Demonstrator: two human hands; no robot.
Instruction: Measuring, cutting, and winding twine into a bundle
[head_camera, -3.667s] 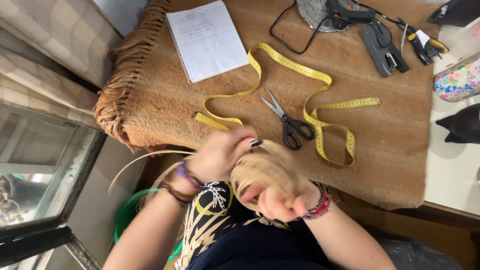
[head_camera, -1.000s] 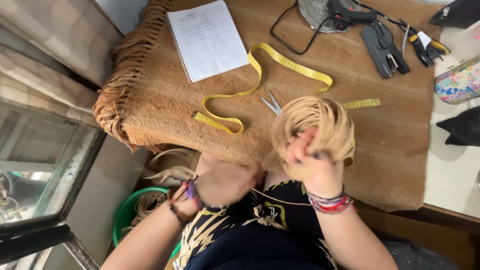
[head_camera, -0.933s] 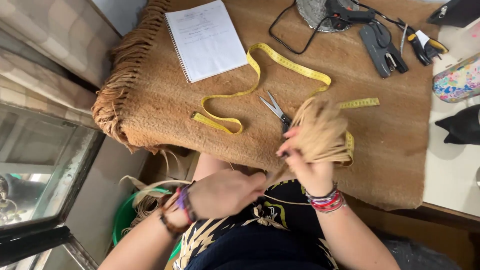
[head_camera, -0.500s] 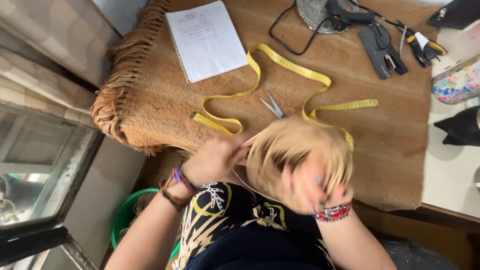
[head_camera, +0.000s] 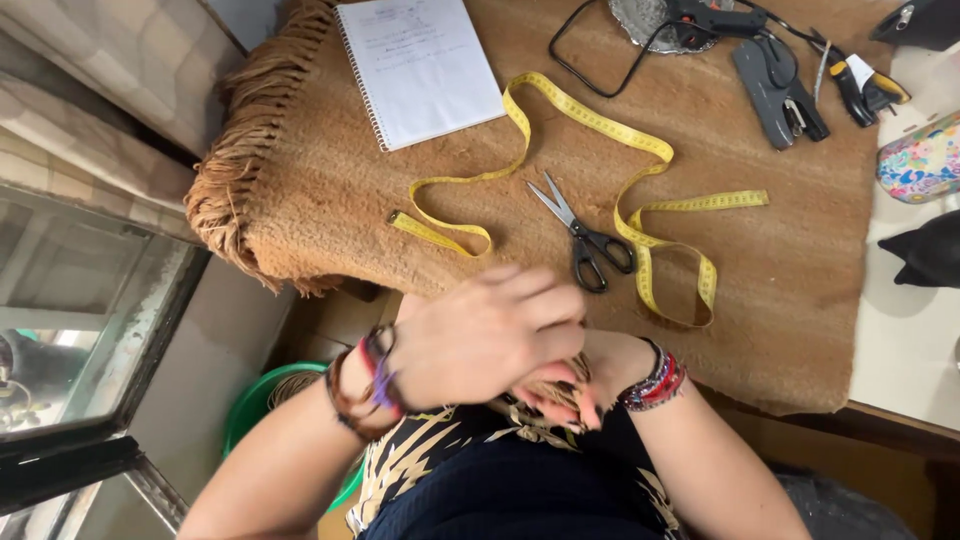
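My left hand (head_camera: 490, 335) lies over my right hand (head_camera: 575, 385) just in front of the table edge, close to my body. Between them a bundle of tan straw-like fibre (head_camera: 545, 388) shows only as a small patch, gripped by my right hand and pressed by the left. Both wrists wear bracelets. Just beyond my hands, black-handled scissors (head_camera: 585, 240) lie on a brown woven mat (head_camera: 330, 210), with a yellow measuring tape (head_camera: 620, 170) looped around them.
A spiral notebook (head_camera: 420, 65) lies at the mat's far left. A glue gun (head_camera: 700, 15), a grey tool (head_camera: 775, 90) and pliers (head_camera: 865, 85) sit at the far right. A patterned pouch (head_camera: 920, 160) rests on the white surface. A green basin (head_camera: 265, 400) stands below left.
The big fibre coil held up over the mat by my right hand has come down to my lap. My left hand now covers it, and the scissors are in full view again.
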